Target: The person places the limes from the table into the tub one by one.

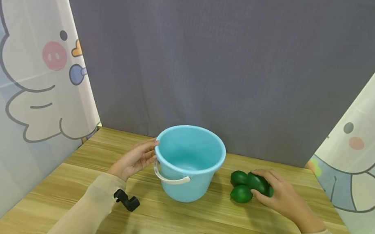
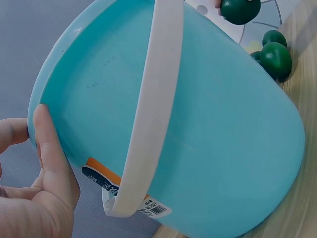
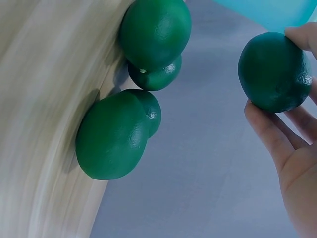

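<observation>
A light-blue plastic bucket [image 1: 185, 187] stands upright on the table, its white handle [image 1: 170, 180] hanging down the near side. At the bucket's left rim is my left hand [image 1: 133, 159]; in the left wrist view its fingers pinch the rim edge, one lying along the outer wall. To the right of the bucket, my right hand [image 1: 283, 197] grips a glossy dark-green oval fruit [image 3: 272, 72], held off the table in the right wrist view. Several more green fruits [image 3: 113, 136] lie close together on the table beneath it. The exact kind of fruit is unclear.
The wooden table [image 1: 168, 230] ends at a dark grey cloth [image 1: 212, 55] behind the bucket. Curtains with cartoon animals [image 1: 48, 81] hang on both sides. A printed label [image 2: 101, 173] is on the bucket's outer wall.
</observation>
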`<state>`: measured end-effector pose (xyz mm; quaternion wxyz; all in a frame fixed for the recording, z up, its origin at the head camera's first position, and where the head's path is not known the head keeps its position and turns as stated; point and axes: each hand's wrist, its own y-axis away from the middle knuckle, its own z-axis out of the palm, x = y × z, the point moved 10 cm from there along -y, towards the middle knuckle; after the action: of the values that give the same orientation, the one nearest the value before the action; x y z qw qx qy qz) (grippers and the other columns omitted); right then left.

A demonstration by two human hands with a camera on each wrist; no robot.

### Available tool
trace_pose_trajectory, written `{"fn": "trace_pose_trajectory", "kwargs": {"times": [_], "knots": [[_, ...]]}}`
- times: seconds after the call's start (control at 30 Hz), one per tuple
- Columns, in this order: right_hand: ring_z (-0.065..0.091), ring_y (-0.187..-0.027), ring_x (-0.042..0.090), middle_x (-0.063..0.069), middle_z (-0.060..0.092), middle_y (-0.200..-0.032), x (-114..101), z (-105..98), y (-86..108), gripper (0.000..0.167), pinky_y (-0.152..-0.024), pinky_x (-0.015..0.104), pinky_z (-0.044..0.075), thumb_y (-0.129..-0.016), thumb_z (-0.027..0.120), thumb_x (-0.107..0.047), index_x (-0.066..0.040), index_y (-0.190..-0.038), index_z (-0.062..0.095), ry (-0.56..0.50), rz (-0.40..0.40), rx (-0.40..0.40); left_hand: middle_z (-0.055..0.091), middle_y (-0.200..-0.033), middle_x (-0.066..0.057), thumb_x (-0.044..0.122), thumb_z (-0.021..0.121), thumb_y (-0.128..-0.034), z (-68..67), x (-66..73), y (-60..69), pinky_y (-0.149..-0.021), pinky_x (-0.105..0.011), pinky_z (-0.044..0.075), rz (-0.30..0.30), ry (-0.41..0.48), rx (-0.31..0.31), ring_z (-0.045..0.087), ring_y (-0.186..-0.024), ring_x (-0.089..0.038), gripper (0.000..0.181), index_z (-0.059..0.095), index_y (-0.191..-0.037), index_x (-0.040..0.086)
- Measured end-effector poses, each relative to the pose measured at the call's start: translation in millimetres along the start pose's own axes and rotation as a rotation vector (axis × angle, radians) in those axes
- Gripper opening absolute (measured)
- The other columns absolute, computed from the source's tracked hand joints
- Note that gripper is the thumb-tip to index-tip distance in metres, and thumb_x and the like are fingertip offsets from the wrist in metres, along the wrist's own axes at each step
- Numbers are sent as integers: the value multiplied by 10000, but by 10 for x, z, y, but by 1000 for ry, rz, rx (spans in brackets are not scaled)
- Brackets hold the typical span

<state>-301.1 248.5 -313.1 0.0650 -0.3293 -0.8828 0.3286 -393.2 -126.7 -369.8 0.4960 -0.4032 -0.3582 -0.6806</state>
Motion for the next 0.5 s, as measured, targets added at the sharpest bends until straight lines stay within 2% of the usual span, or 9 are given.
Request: {"fn": "trace_pose_trajectory", "kwargs": {"times": [0.33, 0.5], "knots": [[644, -975, 197, 40, 629, -1215, -15, -10, -40, 601, -704, 266, 597, -736, 887, -114, -82, -1278, 631, 23, -13, 11, 547, -1068, -62, 160, 560, -1050, 2, 4, 3, -652, -103, 567, -5, 2, 5, 590, -757, -47, 451, 424, -1451, 5], [648, -966, 206, 55, 630, -1215, -6, -3, -74, 628, -680, 332, 618, -711, 887, -72, -77, -1284, 630, 23, 7, 9, 556, -1051, -55, 161, 564, -1048, 1, 9, 11, -655, -105, 569, -1, 4, 2, 595, -754, -46, 450, 422, -1443, -2]]}}
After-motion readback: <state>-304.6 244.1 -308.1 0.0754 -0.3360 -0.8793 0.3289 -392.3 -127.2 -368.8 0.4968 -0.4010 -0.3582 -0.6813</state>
